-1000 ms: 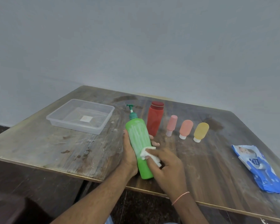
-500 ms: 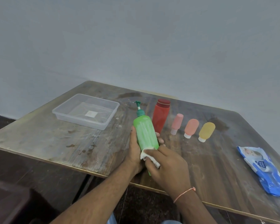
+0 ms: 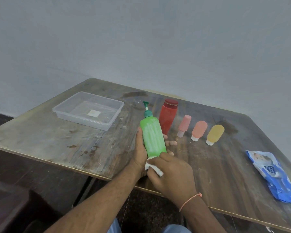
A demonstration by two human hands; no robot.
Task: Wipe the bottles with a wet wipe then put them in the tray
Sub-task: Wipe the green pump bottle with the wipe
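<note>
Sliding toward 6 o'clock, right hand (image 3: 171,175) gripped wet wipe (image 3: 154,167) at green bottle (image 3: 152,137)'s base; left hand (image 3: 140,148) clasped it, wipe nearly finished.

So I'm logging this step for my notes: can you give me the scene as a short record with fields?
left hand: grips green pump bottle, tilted above the table
right hand: presses white wet wipe on the bottle's lower end
tray: clear, no bottles in it
waiting bottles: red, pink, orange, yellow
wipe packet: blue, table's right side
</note>
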